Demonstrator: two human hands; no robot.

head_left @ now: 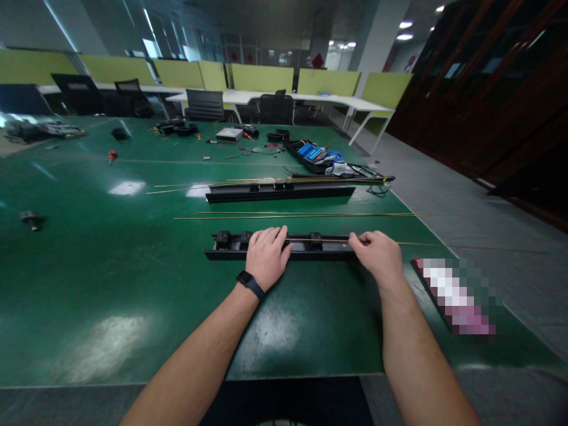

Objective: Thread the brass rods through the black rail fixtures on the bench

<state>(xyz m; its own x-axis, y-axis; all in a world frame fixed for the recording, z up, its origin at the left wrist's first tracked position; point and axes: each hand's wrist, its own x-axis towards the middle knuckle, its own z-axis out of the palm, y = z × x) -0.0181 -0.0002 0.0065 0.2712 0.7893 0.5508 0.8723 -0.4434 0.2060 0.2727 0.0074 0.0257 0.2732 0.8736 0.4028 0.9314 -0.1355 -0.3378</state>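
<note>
A long black channel rail (306,255) lies across the green table in front of me, with several black blocks (315,241) set along its groove. My left hand (267,255), with a dark watch (251,285) on its wrist, rests over the rail left of its middle. Its fingers are stretched out and its thumb is apart; what lies beneath them is hidden. At the rail's right end, my right hand (378,255) pinches a thin brass rod (421,243). The rod runs along the groove between my hands and sticks out past the table's right edge.
Loose brass rods (297,215) lie just beyond, then a second black rail (279,193) with more rods. Farther back are an open tool bag (306,160) and a white box (229,135). A pixelated flat item (452,296) lies right; a dark metal part (32,219) left.
</note>
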